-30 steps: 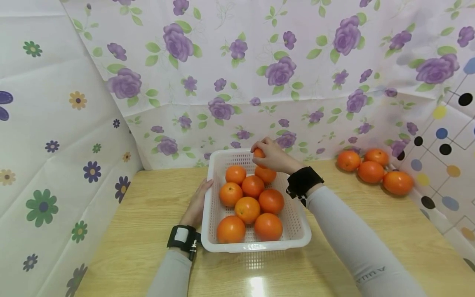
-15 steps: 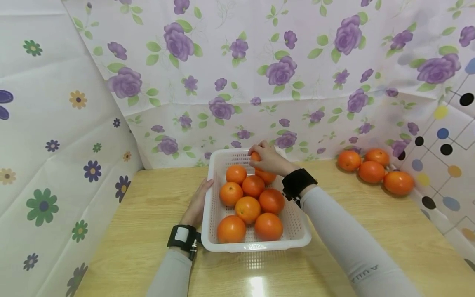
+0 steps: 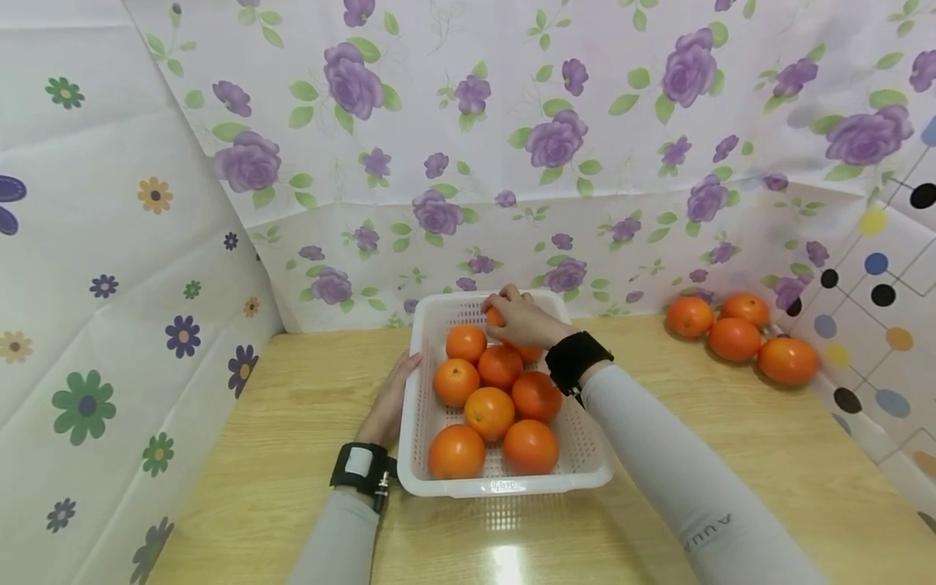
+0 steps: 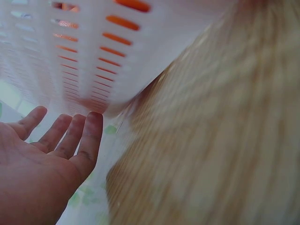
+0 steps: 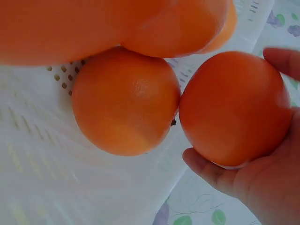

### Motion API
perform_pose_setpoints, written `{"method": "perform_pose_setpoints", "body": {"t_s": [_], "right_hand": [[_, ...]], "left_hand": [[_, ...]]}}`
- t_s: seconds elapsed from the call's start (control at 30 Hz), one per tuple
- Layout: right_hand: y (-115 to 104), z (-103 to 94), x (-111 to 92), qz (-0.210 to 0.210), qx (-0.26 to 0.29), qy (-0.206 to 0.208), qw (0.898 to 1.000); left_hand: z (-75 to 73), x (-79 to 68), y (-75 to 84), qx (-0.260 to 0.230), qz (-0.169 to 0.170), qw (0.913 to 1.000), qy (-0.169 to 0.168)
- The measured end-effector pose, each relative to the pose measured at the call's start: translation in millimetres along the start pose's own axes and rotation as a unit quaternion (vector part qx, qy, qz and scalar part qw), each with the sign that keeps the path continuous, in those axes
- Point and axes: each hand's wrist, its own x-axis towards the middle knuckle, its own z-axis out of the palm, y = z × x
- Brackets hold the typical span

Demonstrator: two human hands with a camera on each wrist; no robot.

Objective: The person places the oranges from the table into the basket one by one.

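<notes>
A white perforated plastic basket (image 3: pixel 585 479) holding several oranges stands on the wooden table. In the head view my left hand (image 3: pixel 386 405) rests along the basket's left side. The left wrist view has its fingers (image 4: pixel 92 131) extended by the slotted wall. At the basket's far end my right hand (image 3: pixel 530 323) grips an orange (image 3: pixel 494 316), mostly covered by the fingers. Seen from the right wrist, that orange (image 5: pixel 234 110) lies between thumb and fingers, right up against a neighbouring orange (image 5: pixel 126 103) in the basket.
Several more oranges (image 3: pixel 734 339) sit together at the table's back right corner. A flowered sheet (image 3: pixel 453 162) hangs behind the table, with patterned sheets on the left and right. The wooden table top (image 3: pixel 307 390) extends around the basket.
My right hand has moved a little left and down over the basket's far end, carrying its orange. My left hand and the basket have stayed in place.
</notes>
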Motion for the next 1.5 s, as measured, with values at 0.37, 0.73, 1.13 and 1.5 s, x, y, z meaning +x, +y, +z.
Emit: {"method": "perform_pose_setpoints", "body": {"t_s": [0.37, 0.73, 1.13, 1.5], "right_hand": [[-8.8, 6.4, 9.0, -0.007, -0.029, -0.042, 0.999], [-5.6, 14.2, 16.2, -0.004, -0.041, -0.041, 0.998], [-8.5, 12.1, 16.0, 0.003, -0.058, -0.062, 0.996], [-2.9, -4.5, 7.2, 0.012, -0.02, -0.074, 0.997]], "left_hand": [[0.0, 0.9, -0.4, 0.0, 0.005, 1.0, -0.001], [1.4, 3.3, -0.3, 0.007, 0.01, 0.9999, -0.003], [-2.6, 1.6, -0.4, 0.013, 0.003, 0.9999, 0.0], [-1.6, 0.1, 1.2, 0.008, 0.011, 0.9999, -0.009]]}}
